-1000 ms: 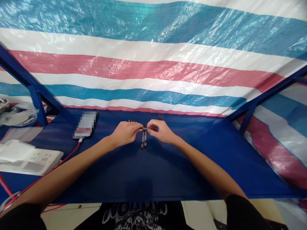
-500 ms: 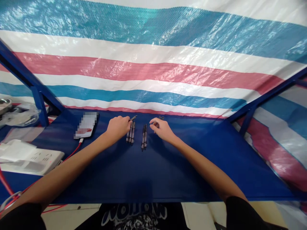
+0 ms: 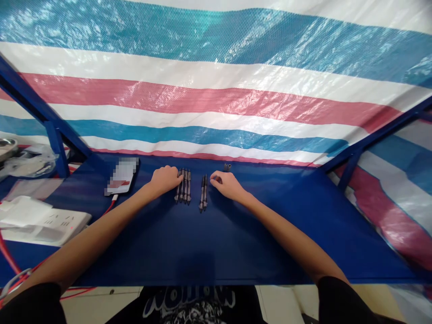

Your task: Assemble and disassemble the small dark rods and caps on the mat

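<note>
My left hand (image 3: 164,178) rests on the blue table (image 3: 216,243) with its fingers curled against the top end of the leftmost of three dark pens (image 3: 183,191). These pens lie side by side, pointing away from me. Two more pens (image 3: 203,198) lie together just to their right. My right hand (image 3: 227,184) sits beside that pair with thumb and fingers curled in a loose pinch; what is in it, if anything, is hidden. A small dark cap (image 3: 227,167) lies just beyond the right hand.
A phone (image 3: 121,175) on a red cable lies at the left of the table. A white power strip (image 3: 43,222) sits at the far left. A striped tarpaulin (image 3: 216,103) hangs behind, and blue frame bars (image 3: 54,144) stand at both sides.
My hands parted from one pen held between them. The left hand carried a pen left and laid it as third in the left group. The right hand stays curled by the pair.
</note>
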Available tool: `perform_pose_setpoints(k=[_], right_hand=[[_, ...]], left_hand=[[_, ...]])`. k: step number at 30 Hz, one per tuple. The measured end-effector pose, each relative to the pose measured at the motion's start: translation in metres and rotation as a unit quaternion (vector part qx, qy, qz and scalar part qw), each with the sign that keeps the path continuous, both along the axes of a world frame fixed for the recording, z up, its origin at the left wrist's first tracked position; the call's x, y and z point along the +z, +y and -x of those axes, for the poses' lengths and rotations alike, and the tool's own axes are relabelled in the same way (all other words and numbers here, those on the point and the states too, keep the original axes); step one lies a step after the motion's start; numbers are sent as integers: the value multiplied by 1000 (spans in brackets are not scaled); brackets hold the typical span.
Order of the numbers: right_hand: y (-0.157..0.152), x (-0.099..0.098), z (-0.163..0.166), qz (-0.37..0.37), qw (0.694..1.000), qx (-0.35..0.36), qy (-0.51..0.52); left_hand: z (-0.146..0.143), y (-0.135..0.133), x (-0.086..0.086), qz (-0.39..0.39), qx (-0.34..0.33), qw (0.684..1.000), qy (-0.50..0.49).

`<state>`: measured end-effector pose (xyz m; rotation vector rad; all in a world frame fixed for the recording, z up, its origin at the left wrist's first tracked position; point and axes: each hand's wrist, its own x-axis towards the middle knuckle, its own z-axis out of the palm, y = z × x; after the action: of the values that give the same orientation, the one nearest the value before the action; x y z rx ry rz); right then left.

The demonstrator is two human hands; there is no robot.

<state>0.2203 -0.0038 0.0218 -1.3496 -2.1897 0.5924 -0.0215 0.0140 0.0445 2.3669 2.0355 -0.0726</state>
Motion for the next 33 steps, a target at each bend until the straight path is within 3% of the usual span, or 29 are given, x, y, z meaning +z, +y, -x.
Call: perform_pose_setpoints(k=[4, 7, 9, 14, 25, 30, 33], right_hand=[[5, 2, -5, -110, 992, -49, 27], [14, 0, -15, -228, 969, -98, 14], [21, -3, -22, -256, 959, -123, -17], [38, -18, -35, -218, 964, -136, -72], [46, -29, -40, -208, 971, -108, -54], [40, -17, -33, -259, 962, -74, 33], [28, -6, -24, -236, 961, -72, 122]], left_hand=[[-8, -7, 2, -57, -18, 998, -14], [-23, -20, -2, -103, -96, 988, -69], [-33, -31, -7, -96, -143, 982, -84], [-49, -51, -16, -40, -188, 979, -62], [-56, -58, -17, -28, -148, 987, -49], [-56, -56, -13, -21, -111, 992, -62], [-53, -52, -9, -35, -95, 990, -99]])
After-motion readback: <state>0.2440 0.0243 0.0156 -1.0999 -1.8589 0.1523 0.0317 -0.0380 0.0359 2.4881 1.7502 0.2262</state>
